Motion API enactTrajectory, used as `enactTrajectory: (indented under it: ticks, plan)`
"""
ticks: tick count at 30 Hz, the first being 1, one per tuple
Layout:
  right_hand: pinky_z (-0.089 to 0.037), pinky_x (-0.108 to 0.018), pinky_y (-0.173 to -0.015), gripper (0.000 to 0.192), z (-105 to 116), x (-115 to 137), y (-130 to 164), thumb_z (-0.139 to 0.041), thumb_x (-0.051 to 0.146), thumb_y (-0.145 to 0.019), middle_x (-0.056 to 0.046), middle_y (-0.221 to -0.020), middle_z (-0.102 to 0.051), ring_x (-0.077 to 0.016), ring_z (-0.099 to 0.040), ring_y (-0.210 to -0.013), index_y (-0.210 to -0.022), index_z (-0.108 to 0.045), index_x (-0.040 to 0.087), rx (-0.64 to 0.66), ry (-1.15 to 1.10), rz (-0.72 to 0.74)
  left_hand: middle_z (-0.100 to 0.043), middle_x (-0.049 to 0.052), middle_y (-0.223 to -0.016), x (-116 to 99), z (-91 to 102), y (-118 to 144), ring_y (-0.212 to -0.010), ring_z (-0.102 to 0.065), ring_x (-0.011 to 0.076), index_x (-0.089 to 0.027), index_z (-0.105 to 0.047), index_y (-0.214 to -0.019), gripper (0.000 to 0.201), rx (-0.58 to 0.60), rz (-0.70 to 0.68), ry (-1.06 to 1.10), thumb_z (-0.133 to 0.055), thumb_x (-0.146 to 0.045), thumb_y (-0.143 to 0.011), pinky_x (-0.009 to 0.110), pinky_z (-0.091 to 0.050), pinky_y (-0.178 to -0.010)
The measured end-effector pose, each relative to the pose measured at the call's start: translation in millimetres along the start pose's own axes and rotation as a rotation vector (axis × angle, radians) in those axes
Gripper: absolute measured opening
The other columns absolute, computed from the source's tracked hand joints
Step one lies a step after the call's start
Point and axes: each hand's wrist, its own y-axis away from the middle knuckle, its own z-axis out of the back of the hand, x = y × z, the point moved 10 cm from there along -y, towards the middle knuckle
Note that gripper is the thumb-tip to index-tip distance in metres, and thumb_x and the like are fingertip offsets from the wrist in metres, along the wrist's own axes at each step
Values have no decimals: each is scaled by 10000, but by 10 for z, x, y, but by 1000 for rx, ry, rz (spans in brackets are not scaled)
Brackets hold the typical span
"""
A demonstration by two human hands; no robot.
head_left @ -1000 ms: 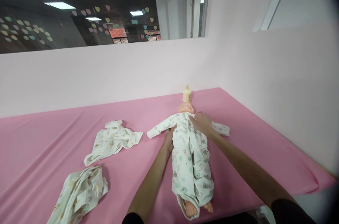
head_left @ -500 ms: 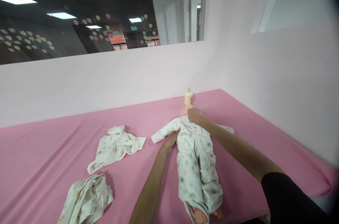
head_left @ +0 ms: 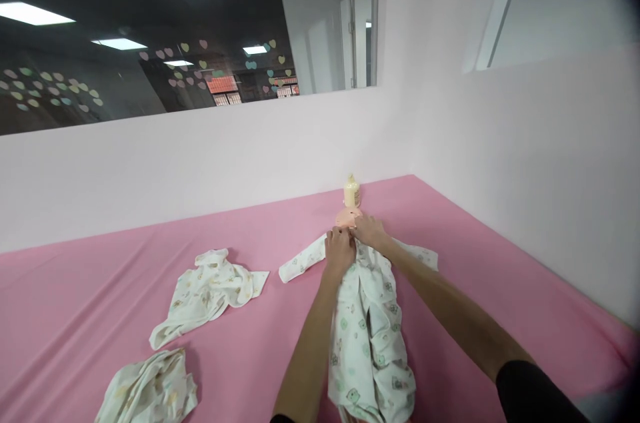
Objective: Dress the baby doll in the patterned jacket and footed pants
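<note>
A baby doll (head_left: 346, 216) lies on its back in a white printed baby romper (head_left: 367, 343), its head toward the wall. At the neck of the romper, my left hand (head_left: 341, 250) is closed, with curled fingers at the collar. Right beside it, my right hand (head_left: 370, 232) pinches the collar from the other side, close to the doll's chin. Both hands cover the neckline, so the exact grip is partly hidden. The romper's sleeves stretch out to either side, and its legs reach toward me.
A pale yellow pump bottle (head_left: 352, 192) stands behind the doll's head. Left of the doll lie a small white printed garment (head_left: 213, 290) and a crumpled printed cloth (head_left: 153, 390). A pink sheet (head_left: 240, 356) covers the surface, bordered by white walls (head_left: 200, 170) behind and at right.
My left hand has moved up from the romper's side, under the sleeve, to the collar, joining the right hand there. The view has tilted slightly upward.
</note>
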Motion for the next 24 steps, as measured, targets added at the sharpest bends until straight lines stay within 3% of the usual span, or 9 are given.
enactTrajectory:
  ticks: [4,7,11,17,24]
  plan:
    - [-398,-226,-609,264,-73,-211,35,-445,207,-869,-4,-616,-546,-121,-506,-618,-626,-539,163,-79,-310,50,-562,100,-1207,-6,-98,-135,-1104,-474,290,-240,-634,-1168,328,5,-50,-19,-442,-187,-908,417,-385,-934]
    - [-369,-218,-559,230,-155,-298,84,-390,242,-865,22,-621,-497,-113,-454,-591,-658,-476,185,-144,-529,92,-560,97,-1209,16,-116,-185,-1071,-483,270,-261,-625,-1213,343,-4,-74,-26,-448,-214,-923,407,-387,-938]
    - [-367,-231,-552,247,-248,-322,120,-389,358,-872,30,-634,-466,-123,-436,-594,-684,-439,205,-195,-725,127,-570,106,-1160,37,-114,-225,-1019,-490,255,-226,-661,-1122,294,-41,-99,-45,-431,-222,-939,396,-394,-922]
    - [-330,-251,-556,250,-278,-341,103,-403,368,-875,35,-618,-450,-131,-429,-587,-685,-432,209,-217,-792,103,-591,99,-1081,72,-132,-267,-1003,-504,235,-199,-671,-1023,252,-69,-143,49,-434,-191,-937,392,-399,-938]
    - [-254,-265,-558,249,-206,-400,108,-440,256,-840,38,-565,-423,-133,-408,-574,-609,-361,210,-228,-686,13,-617,72,-1013,154,-64,-300,-1012,-545,202,-196,-673,-960,191,-36,-138,263,-492,-175,-901,367,-405,-968]
